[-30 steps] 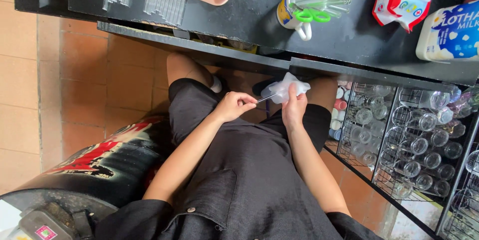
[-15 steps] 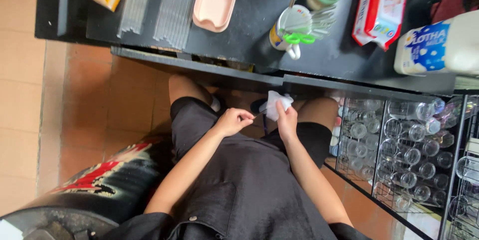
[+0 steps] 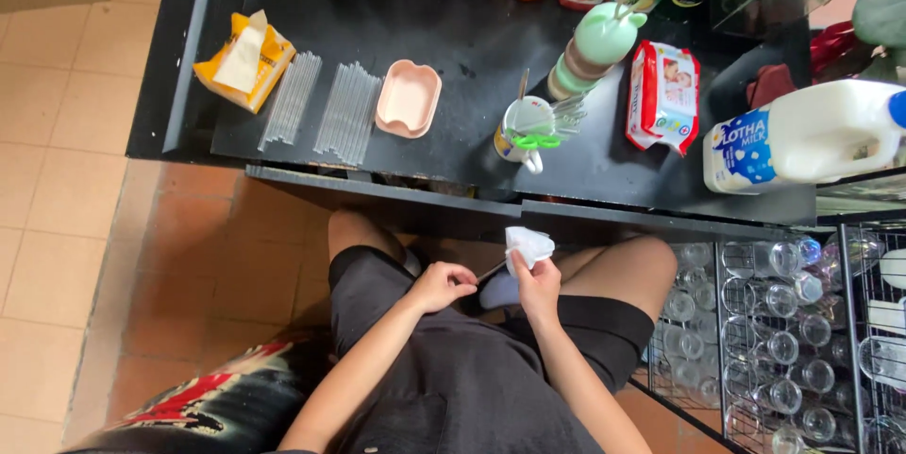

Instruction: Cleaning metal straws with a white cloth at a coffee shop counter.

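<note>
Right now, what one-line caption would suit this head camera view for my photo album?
Seated at a black counter, left hand and right hand work a small white plastic bag.

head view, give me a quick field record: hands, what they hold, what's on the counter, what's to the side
right hand: pinches a white crumpled tissue, held up over the lap
left hand: fingers closed on a thin dark stick whose far end meets the tissue; what it is cannot be told
posture: seated, black shorts, knees under the counter edge
black counter: two rows of clear straws, pink dish, mug with green scissors, wet-wipes pack, milk jug
right side: wire rack of glasses
</note>
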